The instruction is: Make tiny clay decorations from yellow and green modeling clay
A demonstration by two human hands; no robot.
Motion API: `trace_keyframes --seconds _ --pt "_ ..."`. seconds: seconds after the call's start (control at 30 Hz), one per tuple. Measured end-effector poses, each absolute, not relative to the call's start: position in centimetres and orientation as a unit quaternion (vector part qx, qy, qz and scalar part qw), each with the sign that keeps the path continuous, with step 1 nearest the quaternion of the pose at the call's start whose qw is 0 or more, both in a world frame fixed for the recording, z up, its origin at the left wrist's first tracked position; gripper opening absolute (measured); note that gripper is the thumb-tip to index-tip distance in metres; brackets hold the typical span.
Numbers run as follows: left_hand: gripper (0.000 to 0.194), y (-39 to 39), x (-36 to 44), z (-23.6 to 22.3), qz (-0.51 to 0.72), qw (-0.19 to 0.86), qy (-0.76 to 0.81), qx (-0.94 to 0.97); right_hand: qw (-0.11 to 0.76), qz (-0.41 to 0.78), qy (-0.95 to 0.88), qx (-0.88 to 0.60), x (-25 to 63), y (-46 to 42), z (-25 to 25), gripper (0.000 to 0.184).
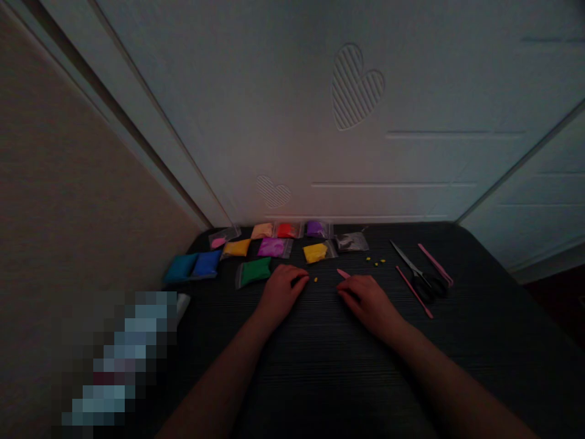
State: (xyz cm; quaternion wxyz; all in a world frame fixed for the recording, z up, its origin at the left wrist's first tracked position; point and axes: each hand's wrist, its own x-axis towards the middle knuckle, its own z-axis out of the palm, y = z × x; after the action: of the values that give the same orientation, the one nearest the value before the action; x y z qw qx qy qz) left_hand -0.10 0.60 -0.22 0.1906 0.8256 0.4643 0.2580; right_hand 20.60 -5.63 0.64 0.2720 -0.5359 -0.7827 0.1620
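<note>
Both of my hands rest on a dark ribbed table [329, 366]. My left hand [281, 291] lies knuckles up with its fingers curled, the fingertips close to a tiny yellow bit [315, 279]. My right hand [368, 300] is closed on a thin pink tool [342, 274] whose tip sticks out toward the yellow bit. Several more yellow bits [375, 262] lie further back to the right. A green clay bag [254, 271] sits just left of my left hand, and a yellow clay bag [316, 252] lies behind the two hands.
Several small bags of coloured clay lie along the back: blue [206, 263], magenta [273, 247], red [287, 230], purple [316, 228]. Black scissors [418, 275] and two pink sticks [435, 264] lie at the right. A white panel with heart shapes [355, 85] stands behind.
</note>
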Motion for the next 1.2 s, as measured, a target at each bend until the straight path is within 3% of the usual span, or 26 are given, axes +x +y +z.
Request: trace_keyframes --seconds 0.6,1.0,1.2 --pt "0.022 0.53 -0.18 -0.67 0.28 0.206 0.5 0.793 0.307 0.147 -0.769 -0.541 20.44 -5.4 0.17 0.026" --pt "0.019 0.61 -0.3 -0.35 0.281 0.21 0.482 0.803 0.36 0.168 -0.752 -0.527 20.51 -5.91 0.91 0.019" --pt "0.019 0.63 -0.2 -0.28 0.278 0.212 0.479 0.805 0.33 0.173 -0.774 -0.512 20.09 -5.98 1.05 0.012"
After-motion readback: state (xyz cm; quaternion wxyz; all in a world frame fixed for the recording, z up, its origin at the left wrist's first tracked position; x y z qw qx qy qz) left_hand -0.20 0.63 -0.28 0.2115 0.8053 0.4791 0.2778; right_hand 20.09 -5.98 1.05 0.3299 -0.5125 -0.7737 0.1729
